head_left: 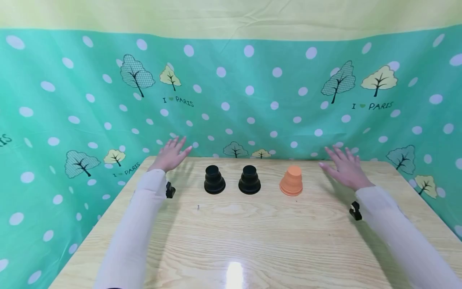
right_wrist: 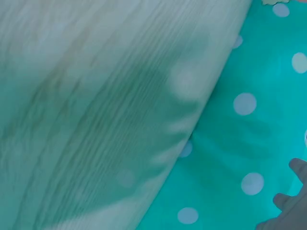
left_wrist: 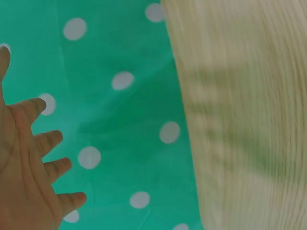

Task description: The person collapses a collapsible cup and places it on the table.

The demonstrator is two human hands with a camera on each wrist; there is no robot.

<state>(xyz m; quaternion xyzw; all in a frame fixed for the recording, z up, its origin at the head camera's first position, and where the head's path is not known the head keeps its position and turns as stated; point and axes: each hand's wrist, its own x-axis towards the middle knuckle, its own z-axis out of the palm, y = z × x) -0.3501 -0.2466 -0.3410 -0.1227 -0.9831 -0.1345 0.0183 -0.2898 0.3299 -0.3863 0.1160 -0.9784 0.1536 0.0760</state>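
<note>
Two black stepped cups, the left one (head_left: 214, 180) and the middle one (head_left: 249, 180), stand upside down in a row near the table's back edge. To their right is an orange stepped cup (head_left: 291, 181), wide end down as well. My left hand (head_left: 169, 155) hovers left of the row with its fingers spread, and the left wrist view shows the palm (left_wrist: 24, 177) holding nothing. On the other side, my right hand (head_left: 346, 167) is raised right of the orange cup, fingers apart and holding nothing. Only some fingertips (right_wrist: 283, 200) enter the right wrist view.
The wooden table (head_left: 260, 233) carries the cups and reflects a bright light near its front. A green dotted curtain (head_left: 249, 104) hangs behind it and along the left side. Each sleeve has a small black device at the wrist, such as the right device (head_left: 355, 211).
</note>
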